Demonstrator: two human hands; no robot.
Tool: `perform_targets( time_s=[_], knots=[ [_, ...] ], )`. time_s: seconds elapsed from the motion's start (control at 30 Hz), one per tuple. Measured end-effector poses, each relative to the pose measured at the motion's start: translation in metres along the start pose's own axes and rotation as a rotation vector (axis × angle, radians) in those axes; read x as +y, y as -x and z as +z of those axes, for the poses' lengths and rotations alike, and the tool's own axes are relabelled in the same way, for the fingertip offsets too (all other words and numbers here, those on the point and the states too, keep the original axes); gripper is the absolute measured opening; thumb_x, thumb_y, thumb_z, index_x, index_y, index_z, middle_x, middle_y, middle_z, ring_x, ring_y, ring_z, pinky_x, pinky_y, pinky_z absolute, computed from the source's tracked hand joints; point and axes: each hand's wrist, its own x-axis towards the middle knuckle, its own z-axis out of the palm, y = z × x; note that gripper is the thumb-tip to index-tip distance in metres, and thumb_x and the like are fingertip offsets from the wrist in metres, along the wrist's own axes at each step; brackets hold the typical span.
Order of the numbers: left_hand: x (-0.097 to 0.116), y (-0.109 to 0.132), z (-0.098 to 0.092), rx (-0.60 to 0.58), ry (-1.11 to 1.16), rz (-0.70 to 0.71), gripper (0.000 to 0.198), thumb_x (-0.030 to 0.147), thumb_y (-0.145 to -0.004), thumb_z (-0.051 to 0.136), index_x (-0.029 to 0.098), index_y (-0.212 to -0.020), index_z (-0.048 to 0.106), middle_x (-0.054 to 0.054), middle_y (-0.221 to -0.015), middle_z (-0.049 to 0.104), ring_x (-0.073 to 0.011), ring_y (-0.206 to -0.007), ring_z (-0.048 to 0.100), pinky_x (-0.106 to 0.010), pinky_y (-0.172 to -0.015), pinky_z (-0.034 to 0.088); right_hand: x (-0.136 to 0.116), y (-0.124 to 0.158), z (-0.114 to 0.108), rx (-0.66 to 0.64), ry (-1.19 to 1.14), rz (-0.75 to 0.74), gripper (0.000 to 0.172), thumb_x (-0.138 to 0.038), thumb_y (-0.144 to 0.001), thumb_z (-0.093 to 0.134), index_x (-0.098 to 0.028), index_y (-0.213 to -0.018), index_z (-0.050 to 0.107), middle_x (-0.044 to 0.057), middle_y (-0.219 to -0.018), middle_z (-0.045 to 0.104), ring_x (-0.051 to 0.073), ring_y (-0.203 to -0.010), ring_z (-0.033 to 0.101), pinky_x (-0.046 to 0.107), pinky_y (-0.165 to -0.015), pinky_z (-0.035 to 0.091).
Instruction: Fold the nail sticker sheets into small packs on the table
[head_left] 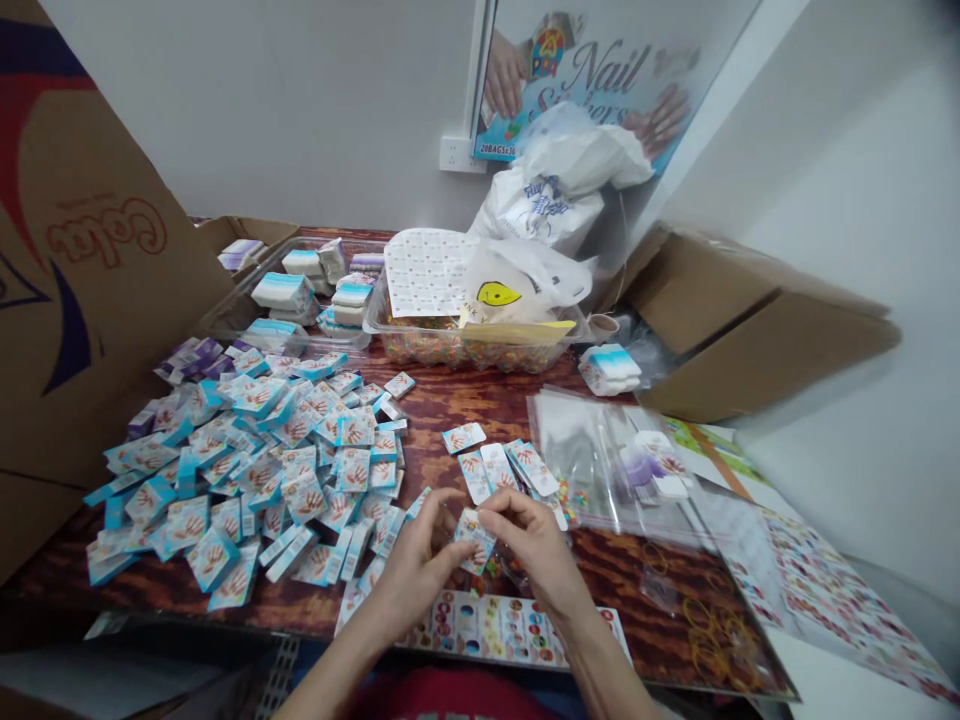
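Note:
A small blue and white packet is held between both hands near the table's front edge. My left hand pinches its left side, and my right hand grips its upper right corner. Colourful small pieces show just below the packet. Under my wrists lies a sticker sheet with rows of round pictures. Beyond the hands, several flat blue and white cards lie loosely together. To the left spreads a large heap of small blue and white boxes.
Clear trays stand at the back, with card stacks or colourful pieces inside. Plastic bags and yellow rubber bands lie at the right. Cardboard boxes flank the table; a white bag stands at the wall.

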Motion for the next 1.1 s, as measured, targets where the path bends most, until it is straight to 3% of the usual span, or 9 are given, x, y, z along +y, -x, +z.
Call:
perform_targets(
  time_s=[0.2,0.3,0.47,0.63,0.77,0.83,0.97,1.1],
  knots=[
    [-0.002,0.002,-0.001,-0.003,0.027,0.015,0.043,0.034,-0.086,0.06,0.027,-0.126,0.044,0.004,-0.081,0.045,-0.01,-0.06,0.054,-0.023,-0.052,0.054,-0.001,0.008,0.004,0.007,0.223,-0.192,0.019,-0.032,-0.09,0.058,-0.019,-0.08,0.067,0.002,-0.083,0.064,0.017,-0.081,0.058,0.027,-0.076,0.043],
    [-0.006,0.002,-0.003,-0.026,-0.022,0.051,0.042,0.034,-0.088,0.058,0.026,-0.128,0.048,0.004,-0.078,0.047,-0.0104,-0.059,0.054,-0.022,-0.052,0.053,0.001,0.011,0.004,-0.023,0.31,-0.226,0.018,-0.03,-0.092,0.056,-0.02,-0.082,0.067,0.003,-0.085,0.065,0.017,-0.083,0.06,0.027,-0.076,0.043],
    [-0.013,0.001,-0.005,-0.059,-0.019,0.043,0.047,0.036,-0.09,0.055,0.027,-0.135,0.049,0.001,-0.083,0.052,-0.0099,-0.058,0.055,-0.023,-0.053,0.053,0.006,0.016,0.004,0.043,0.408,-0.31,0.016,-0.029,-0.093,0.055,-0.02,-0.087,0.067,0.003,-0.086,0.065,0.018,-0.084,0.06,0.027,-0.076,0.044],
    [-0.014,0.001,-0.008,-0.05,-0.028,0.066,0.046,0.037,-0.09,0.055,0.025,-0.134,0.052,0.0,-0.083,0.054,-0.01,-0.059,0.055,-0.022,-0.052,0.052,0.009,0.017,0.0,0.013,0.391,-0.245,0.02,-0.032,-0.092,0.057,-0.019,-0.085,0.069,0.005,-0.086,0.067,0.019,-0.084,0.062,0.028,-0.076,0.047],
    [-0.01,-0.004,-0.009,0.032,0.012,0.07,0.045,0.037,-0.09,0.055,0.027,-0.133,0.052,0.0,-0.089,0.055,-0.0074,-0.054,0.055,-0.019,-0.049,0.051,0.011,0.02,0.003,0.053,0.318,-0.167,0.028,-0.037,-0.091,0.057,-0.02,-0.11,0.069,0.008,-0.108,0.07,0.022,-0.099,0.065,0.031,-0.085,0.051],
    [-0.008,-0.006,-0.008,0.067,0.029,0.084,0.041,0.037,-0.089,0.056,0.026,-0.129,0.056,0.0,-0.091,0.057,-0.0067,-0.054,0.056,-0.019,-0.048,0.051,0.011,0.024,0.006,0.091,0.371,-0.204,0.034,-0.037,-0.091,0.057,-0.022,-0.12,0.066,0.008,-0.119,0.068,0.024,-0.109,0.063,0.033,-0.091,0.051],
    [-0.007,-0.005,-0.002,0.011,0.114,0.028,0.035,0.039,-0.087,0.058,0.021,-0.117,0.059,0.001,-0.082,0.056,-0.0059,-0.046,0.055,-0.018,-0.045,0.049,0.012,0.029,0.007,0.129,0.496,-0.297,0.031,-0.037,-0.09,0.057,-0.022,-0.115,0.069,0.008,-0.113,0.071,0.024,-0.103,0.066,0.032,-0.086,0.054],
    [-0.007,-0.002,0.002,-0.008,0.159,0.032,0.041,0.037,-0.087,0.058,0.023,-0.125,0.054,0.001,-0.082,0.057,-0.006,-0.046,0.053,-0.019,-0.045,0.047,0.018,0.029,0.005,0.216,0.519,-0.365,0.029,-0.037,-0.088,0.059,-0.021,-0.11,0.069,0.009,-0.11,0.07,0.023,-0.1,0.066,0.032,-0.087,0.054]
  ],
)
